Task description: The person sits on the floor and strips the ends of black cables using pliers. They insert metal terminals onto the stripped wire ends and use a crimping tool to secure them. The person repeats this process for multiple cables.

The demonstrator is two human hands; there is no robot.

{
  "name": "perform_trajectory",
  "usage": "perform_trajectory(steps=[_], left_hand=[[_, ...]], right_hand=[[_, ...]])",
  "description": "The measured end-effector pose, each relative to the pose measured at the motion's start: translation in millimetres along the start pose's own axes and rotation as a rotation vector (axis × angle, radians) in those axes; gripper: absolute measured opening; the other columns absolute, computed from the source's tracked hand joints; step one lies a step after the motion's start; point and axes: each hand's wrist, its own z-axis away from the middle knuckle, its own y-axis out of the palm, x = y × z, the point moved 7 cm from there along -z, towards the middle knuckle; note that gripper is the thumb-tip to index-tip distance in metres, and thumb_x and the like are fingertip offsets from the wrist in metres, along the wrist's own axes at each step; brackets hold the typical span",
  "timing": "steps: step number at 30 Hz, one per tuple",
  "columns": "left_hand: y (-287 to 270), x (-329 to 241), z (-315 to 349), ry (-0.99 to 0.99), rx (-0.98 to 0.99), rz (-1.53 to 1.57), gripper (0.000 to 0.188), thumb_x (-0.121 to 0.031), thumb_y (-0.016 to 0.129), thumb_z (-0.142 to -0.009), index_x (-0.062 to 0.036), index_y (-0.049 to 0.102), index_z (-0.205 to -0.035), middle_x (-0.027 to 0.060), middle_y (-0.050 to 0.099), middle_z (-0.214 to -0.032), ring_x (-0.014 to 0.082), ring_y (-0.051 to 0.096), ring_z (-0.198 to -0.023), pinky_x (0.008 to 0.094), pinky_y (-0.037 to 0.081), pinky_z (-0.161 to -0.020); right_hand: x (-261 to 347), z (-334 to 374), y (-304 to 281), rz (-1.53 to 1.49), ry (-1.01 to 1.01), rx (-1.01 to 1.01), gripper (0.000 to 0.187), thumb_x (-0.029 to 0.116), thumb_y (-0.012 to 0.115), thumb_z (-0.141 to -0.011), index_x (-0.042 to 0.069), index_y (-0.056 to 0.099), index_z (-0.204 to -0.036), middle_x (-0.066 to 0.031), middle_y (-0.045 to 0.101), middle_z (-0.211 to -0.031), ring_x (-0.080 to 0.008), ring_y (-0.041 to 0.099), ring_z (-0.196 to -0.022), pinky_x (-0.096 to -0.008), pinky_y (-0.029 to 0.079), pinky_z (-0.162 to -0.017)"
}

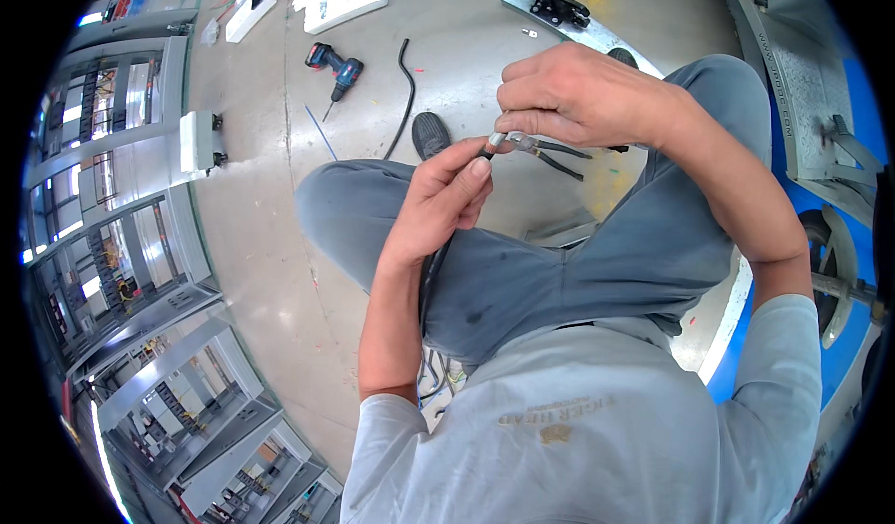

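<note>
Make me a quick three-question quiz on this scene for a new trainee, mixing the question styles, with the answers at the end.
1. Which of the person's hands grips the black insulated cable?
2. True or false: the black-and-blue cordless drill lies on the smooth grey floor.
3. Fill in the blank: seen in the picture, the loose, curved black cable lies to the ____ of the drill.

Key:
1. The left hand.
2. True.
3. Right.

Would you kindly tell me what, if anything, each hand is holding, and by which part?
The left hand holds the black cable near its end; the right hand is at the silver piece there, its exact grip hidden.
</note>
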Motion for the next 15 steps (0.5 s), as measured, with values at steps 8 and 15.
perform_trajectory(steps=[8,15], left_hand=[[-5,17,-6,0.014,-0.147,-0.155,0.037,-0.023,0.058,-0.110,-0.0057,0.063,-0.142,-0.0066,0.045,-0.071,0.0019,0.037,-0.059,0.0207,0.029,-0.048],[-14,16,-4,-0.025,-0.089,0.041,0.039,-0.026,0.059,-0.109,-0.0093,0.062,-0.145,-0.0091,0.043,-0.073,0.0009,0.036,-0.060,0.0206,0.028,-0.050]], right_hand=[[-27,8,28,-0.308,0.527,0.168,0.044,0.030,0.059,-0.106,-0.001,0.060,-0.075,-0.0084,0.046,-0.057,-0.0182,0.046,-0.053,-0.0374,0.040,-0.054],[-27,-3,31,-0.521,0.551,0.171,0.049,0.039,0.060,-0.107,0.002,0.061,-0.075,0.0010,0.048,-0.061,-0.0079,0.045,-0.057,-0.0303,0.037,-0.052]])
